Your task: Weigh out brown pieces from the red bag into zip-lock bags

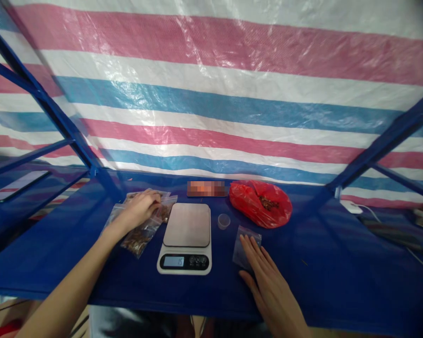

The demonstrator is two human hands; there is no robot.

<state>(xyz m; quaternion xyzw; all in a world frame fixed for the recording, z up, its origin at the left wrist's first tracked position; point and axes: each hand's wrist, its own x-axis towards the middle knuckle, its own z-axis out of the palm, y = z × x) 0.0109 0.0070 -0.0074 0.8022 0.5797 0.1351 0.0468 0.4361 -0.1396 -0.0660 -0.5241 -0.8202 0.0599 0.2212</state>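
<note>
My left hand (146, 207) is over a pile of clear zip bags (137, 240) with brown dried pieces inside. Its fingers are curled closed at the edge of one zip bag (167, 205), their tips partly hidden. On the right, my right hand (262, 267) lies flat with fingers stretched out, its fingertips on a clear zip bag (240, 251) that looks flat. Between the hands stands a white kitchen scale (186, 225) with a bare metal plate; its display seems to read 15. Beside the scale sits a small clear plastic cup (223, 221).
An open red plastic bag (246, 206) holding brown pieces lies behind the cup. A blurred orange item (206, 188) is at the back of the blue table (197, 295). Blue metal posts (65, 126) and a striped sheet (232, 108) enclose it. A white plug (351, 206) with a cable is right.
</note>
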